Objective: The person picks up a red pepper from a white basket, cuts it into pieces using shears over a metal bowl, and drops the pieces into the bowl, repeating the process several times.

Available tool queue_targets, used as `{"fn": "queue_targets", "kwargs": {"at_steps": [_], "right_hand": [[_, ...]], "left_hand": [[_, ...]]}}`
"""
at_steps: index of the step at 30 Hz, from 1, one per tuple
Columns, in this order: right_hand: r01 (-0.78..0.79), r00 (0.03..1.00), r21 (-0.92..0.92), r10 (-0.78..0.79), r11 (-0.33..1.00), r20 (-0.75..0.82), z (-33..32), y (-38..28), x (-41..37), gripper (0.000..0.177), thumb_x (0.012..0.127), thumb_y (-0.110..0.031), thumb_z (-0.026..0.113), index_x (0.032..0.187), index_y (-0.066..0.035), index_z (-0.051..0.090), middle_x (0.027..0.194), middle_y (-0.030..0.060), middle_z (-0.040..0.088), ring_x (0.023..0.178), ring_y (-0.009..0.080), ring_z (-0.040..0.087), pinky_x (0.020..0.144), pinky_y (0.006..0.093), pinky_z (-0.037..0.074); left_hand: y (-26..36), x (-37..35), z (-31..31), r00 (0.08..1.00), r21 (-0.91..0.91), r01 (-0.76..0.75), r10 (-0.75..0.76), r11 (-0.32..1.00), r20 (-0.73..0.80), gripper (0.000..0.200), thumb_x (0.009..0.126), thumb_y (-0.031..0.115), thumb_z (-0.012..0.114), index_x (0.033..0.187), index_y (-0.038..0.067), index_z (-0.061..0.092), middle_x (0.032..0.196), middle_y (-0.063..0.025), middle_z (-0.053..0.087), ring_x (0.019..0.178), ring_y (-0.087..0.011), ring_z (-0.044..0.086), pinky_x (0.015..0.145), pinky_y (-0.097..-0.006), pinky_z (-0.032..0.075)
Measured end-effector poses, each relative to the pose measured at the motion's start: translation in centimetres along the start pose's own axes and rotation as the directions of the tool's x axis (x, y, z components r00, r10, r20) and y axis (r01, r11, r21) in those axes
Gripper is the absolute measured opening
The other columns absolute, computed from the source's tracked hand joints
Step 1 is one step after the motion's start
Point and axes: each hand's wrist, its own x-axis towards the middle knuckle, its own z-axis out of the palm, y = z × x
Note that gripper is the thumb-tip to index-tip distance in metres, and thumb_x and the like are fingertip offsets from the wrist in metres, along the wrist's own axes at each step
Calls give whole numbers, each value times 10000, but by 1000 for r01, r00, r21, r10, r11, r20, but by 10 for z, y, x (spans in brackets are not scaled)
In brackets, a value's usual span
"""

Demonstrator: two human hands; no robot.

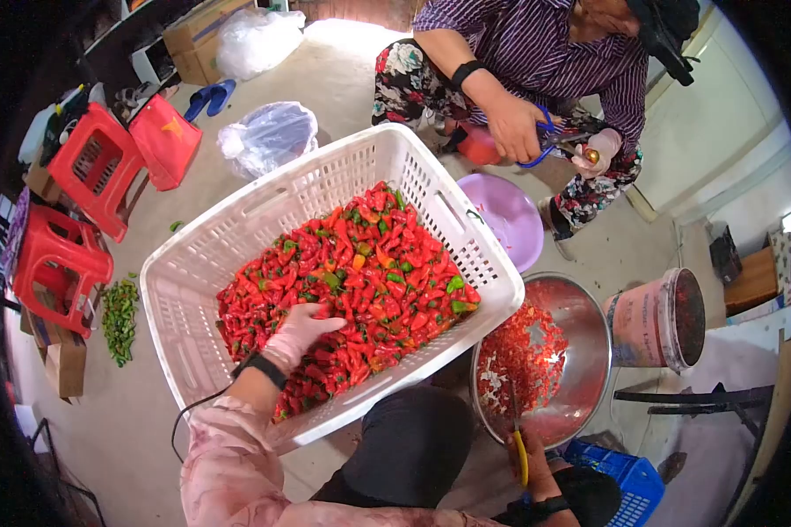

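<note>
My left hand, in a thin pale glove, reaches into the heap of red chili peppers. Its thumb stands apart from the fingers, and no pepper shows gripped in it. The peppers, a few green or orange, lie in a white plastic basket tilted in front of me. At the lower right, my right hand is closed on yellow-handled scissors, whose blades point over the rim of a steel bowl. Chopped red pepper pieces cover part of the bowl's inside.
Across from me a seated person holds blue-handled scissors above a lilac basin. A bucket and a blue crate stand at right. Red stools and green peppers are at left, a lined bin behind the basket.
</note>
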Motion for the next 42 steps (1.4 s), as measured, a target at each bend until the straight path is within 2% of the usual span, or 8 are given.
{"fn": "queue_targets", "kwargs": {"at_steps": [3, 7, 12, 15, 22, 27, 39, 42], "right_hand": [[-136, 991, -50, 136, 989, 0, -6, 7, 4, 303, 824, -143, 586, 1083, -16, 495, 893, 6, 534, 806, 97, 478, 720, 228, 399], [-113, 994, 62, 113, 992, 3, -10, 12, 6, 291, 826, -137, 579, 1079, -19, 499, 874, -3, 526, 798, 86, 468, 713, 221, 393], [142, 990, -54, -141, 988, 29, -18, 36, 11, 215, 845, -243, 548, 1007, -114, 490, 576, -53, 450, 377, 54, 381, 337, 198, 302], [-131, 991, 10, 131, 991, 25, -13, 17, 5, 308, 825, -119, 575, 1100, -24, 474, 883, -14, 509, 782, 79, 460, 704, 214, 396], [-66, 997, 227, 54, 972, 59, -8, 15, 1, 328, 823, -122, 583, 1116, -36, 463, 895, -13, 509, 792, 68, 464, 709, 211, 403], [-96, 995, 113, 91, 989, 50, -12, 18, 2, 332, 822, -135, 587, 1114, -37, 461, 883, -10, 513, 786, 67, 465, 698, 205, 402], [-74, 995, 129, 65, 989, 70, -15, 24, 7, 334, 820, -152, 592, 1102, -29, 463, 856, -5, 514, 757, 66, 462, 658, 204, 400], [-114, 992, 70, 109, 991, 68, -18, 36, 12, 349, 812, -135, 599, 1114, -28, 460, 873, -3, 515, 776, 71, 466, 678, 207, 398]], "left_hand": [[9, 27, 63, 914, 469, -351, 406, 810, -17, 405, 726, 378, 609, 877, 2, 607, 835, -185, 613, 813, -328, 585, 740, -383, 450], [50, 50, 121, 821, 638, -516, 542, 572, 178, 214, 758, 163, 524, 935, 68, 597, 843, -156, 615, 817, -332, 589, 699, -414, 466], [52, 74, 153, 943, 806, -307, 277, 506, 185, 152, 779, 109, 474, 833, 55, 605, 803, -151, 627, 802, -305, 613, 650, -430, 474], [42, 67, 149, 956, 852, -253, 256, 458, 147, 129, 773, 139, 503, 761, 57, 602, 779, -153, 625, 761, -313, 616, 617, -435, 473], [22, 23, 81, 988, -7, -100, 100, 995, 120, 176, 784, 213, 583, 835, 44, 568, 691, -74, 576, 625, -175, 570, 561, -322, 464], [15, -11, 26, 917, -671, 377, -154, 638, 368, 73, 816, 157, 552, 833, 87, 538, 812, -65, 592, 666, -191, 596, 506, -295, 510], [16, 24, 41, 957, -583, 258, -122, 770, 262, 109, 711, 31, 497, 809, 73, 515, 773, -57, 565, 706, -190, 571, 556, -345, 521], [28, 49, 62, 954, -102, 299, -295, 949, 57, 78, 722, 129, 556, 775, 71, 553, 672, -53, 574, 701, -228, 594, 566, -360, 492]]}}
